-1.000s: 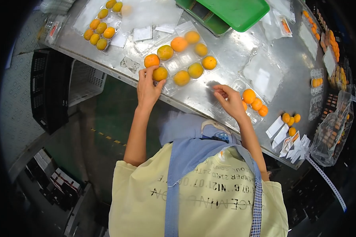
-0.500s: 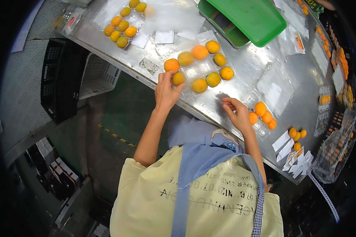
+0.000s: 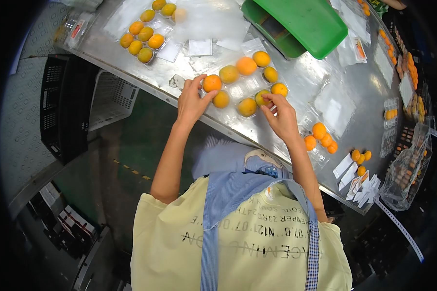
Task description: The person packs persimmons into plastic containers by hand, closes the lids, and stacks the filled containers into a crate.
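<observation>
A clear plastic tray [image 3: 238, 91] with oranges in several of its cups lies near the front edge of the metal table. My left hand [image 3: 193, 102] has its thumb and fingers around a bright orange [image 3: 212, 83] at the tray's left end. Just below that fruit sits a yellower orange [image 3: 221, 99]. My right hand [image 3: 281, 116] pinches a green-tinged orange [image 3: 262, 98] on the near side, its fingertips partly covering it. Beside it are another yellowish orange [image 3: 247, 107] and a deeper-coloured orange [image 3: 279, 89]. The cups in the tray's middle hold no fruit.
A green bin [image 3: 306, 29] stands behind the tray. Another filled tray of oranges [image 3: 145, 33] lies at upper left, near white paper packets [image 3: 200, 47]. To the right are a part-filled tray [image 3: 319, 157], loose oranges [image 3: 358, 156] and paper slips [image 3: 364, 189]. Black crates [image 3: 65, 106] stand left.
My left hand has shifted from the yellower orange up to the bright orange at the tray's corner. My right hand has moved left from bare table onto the green-tinged orange.
</observation>
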The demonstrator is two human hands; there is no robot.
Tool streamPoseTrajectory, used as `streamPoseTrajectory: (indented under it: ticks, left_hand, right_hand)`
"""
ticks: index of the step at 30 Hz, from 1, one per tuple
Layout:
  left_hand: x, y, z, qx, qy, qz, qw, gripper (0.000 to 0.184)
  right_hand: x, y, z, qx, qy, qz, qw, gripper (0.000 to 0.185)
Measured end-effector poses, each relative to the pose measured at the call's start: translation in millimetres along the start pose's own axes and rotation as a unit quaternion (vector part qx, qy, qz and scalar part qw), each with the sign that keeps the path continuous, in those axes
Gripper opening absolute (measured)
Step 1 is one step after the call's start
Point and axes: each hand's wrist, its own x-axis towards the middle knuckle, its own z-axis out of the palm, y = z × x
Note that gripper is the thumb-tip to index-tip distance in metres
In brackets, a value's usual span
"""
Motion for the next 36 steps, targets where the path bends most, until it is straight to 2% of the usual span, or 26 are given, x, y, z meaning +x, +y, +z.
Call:
streamPoseTrajectory:
  ticks: [7,10,13,16,18,19,20,22,23,26,29,32,35,36]
  left_hand:
    - [15,-3,-10,0.012,-0.043,0.030,0.999,0.056]
    - [19,-6,-14,0.011,-0.031,0.092,0.995,0.053]
    - [26,-14,-12,0.065,0.006,0.247,0.967,0.050]
    - [25,-10,-22,0.083,0.019,0.298,0.951,0.048]
    - [18,-2,-26,-0.117,0.008,0.220,0.969,0.047]
    - [15,3,-26,-0.216,0.001,0.176,0.961,0.047]
    - [14,7,-27,-0.332,-0.045,0.113,0.935,0.049]
    - [13,16,-29,-0.541,-0.133,-0.019,0.830,0.051]
    - [13,25,-31,-0.574,-0.149,-0.048,0.803,0.047]
    - [18,24,-30,-0.712,-0.237,-0.127,0.649,0.046]
    - [16,22,-24,-0.739,-0.266,-0.198,0.586,0.050]
    - [20,7,-10,-0.791,-0.353,-0.158,0.475,0.047]
    - [15,22,-16,-0.744,-0.314,-0.234,0.541,0.048]
    - [15,28,-18,-0.733,-0.305,-0.252,0.553,0.047]
  right_hand:
    - [0,2,18,0.018,0.027,0.035,0.999,0.022]
    - [0,-1,23,0.037,0.080,0.037,0.995,0.019]
    - [-2,-4,22,0.042,0.098,0.050,0.993,0.018]
    - [-4,-6,21,0.038,0.092,0.067,0.993,0.020]
    - [-3,-11,24,0.056,0.096,0.059,0.992,0.019]
    - [-3,-13,25,0.064,0.099,0.056,0.992,0.019]
    - [-1,-16,25,0.064,0.098,0.053,0.992,0.018]
    - [6,-20,27,0.063,0.095,0.046,0.992,0.017]
    - [12,-20,26,0.039,0.078,0.034,0.996,0.020]
    - [39,-28,23,-0.091,0.104,-0.060,0.989,0.033]
    - [69,-38,21,-0.178,0.082,-0.088,0.977,0.048]
    - [92,-27,25,-0.258,0.053,-0.154,0.952,0.049]
    - [108,-6,30,-0.317,-0.003,-0.176,0.932,0.044]
    - [111,-7,28,-0.291,-0.015,-0.173,0.941,0.046]
